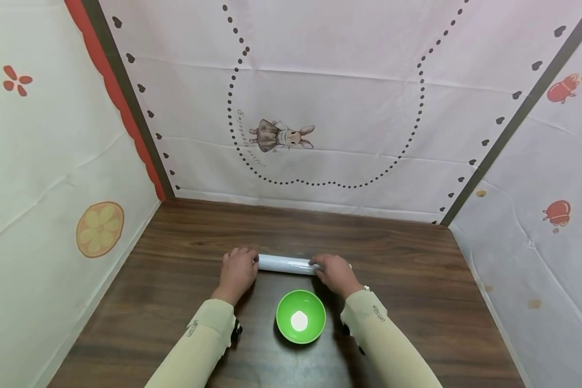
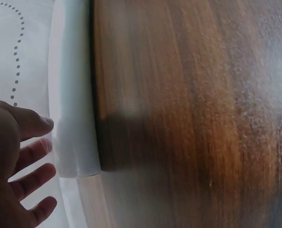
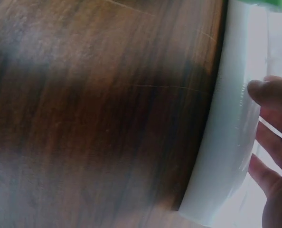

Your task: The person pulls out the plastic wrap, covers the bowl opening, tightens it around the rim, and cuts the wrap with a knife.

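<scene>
A roll of clear plastic wrap (image 1: 285, 264) lies crosswise on the brown wooden table, its surface whitish and shiny. At its left end is my left hand (image 1: 238, 274). In the left wrist view the fingers (image 2: 34, 183) are spread and loosely bent, their tips right at the roll's edge. My right hand (image 1: 338, 274) holds the right part of the roll; the right wrist view has the thumb (image 3: 264, 92) on its surface and the other fingertips hidden behind it. Nearer to me, between my forearms, a green bowl (image 1: 315, 326) sits upright, a bright white patch inside it.
The wooden table (image 1: 184, 231) meets a white printed cloth (image 1: 344, 124) at the back, with more cloth (image 1: 43, 178) rising at the left and right. A rabbit figure (image 1: 281, 136) is printed on the back cloth.
</scene>
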Demonstrator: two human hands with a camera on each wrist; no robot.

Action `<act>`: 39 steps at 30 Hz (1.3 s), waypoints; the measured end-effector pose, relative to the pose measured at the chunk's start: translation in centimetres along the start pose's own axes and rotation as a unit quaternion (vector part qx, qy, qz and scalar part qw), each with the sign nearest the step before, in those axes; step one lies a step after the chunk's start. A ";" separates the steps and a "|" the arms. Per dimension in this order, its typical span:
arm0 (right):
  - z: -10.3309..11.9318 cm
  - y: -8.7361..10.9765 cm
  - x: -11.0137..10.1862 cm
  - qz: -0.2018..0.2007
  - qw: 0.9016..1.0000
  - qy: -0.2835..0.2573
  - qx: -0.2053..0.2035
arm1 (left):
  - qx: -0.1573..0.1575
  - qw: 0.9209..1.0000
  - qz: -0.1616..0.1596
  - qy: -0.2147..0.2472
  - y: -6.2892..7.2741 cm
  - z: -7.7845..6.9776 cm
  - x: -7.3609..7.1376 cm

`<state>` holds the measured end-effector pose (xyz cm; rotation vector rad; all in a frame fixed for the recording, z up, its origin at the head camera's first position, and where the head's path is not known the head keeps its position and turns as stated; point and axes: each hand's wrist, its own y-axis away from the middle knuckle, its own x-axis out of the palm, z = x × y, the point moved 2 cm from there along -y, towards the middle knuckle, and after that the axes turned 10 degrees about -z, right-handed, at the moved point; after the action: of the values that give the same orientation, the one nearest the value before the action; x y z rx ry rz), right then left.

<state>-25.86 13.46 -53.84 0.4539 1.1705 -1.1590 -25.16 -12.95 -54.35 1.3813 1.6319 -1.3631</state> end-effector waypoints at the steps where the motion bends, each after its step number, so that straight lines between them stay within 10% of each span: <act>1: 0.0 0.1 0.0 0.000 1.000 0.001 0.000 | 0.000 1.000 -0.004 0.010 0.0 0.0 -0.1; 8: -0.3 0.1 0.4 0.001 1.000 -0.007 -0.002 | -0.021 0.995 -0.026 0.093 0.3 0.3 -0.5; 39: 0.8 0.0 0.8 -0.034 0.999 0.009 -0.026 | -0.055 0.974 -0.074 0.205 0.5 1.2 -1.5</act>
<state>-25.52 12.40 -54.22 0.3873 1.2369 -1.1818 -24.42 -14.66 -53.50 1.5751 2.0817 -1.0932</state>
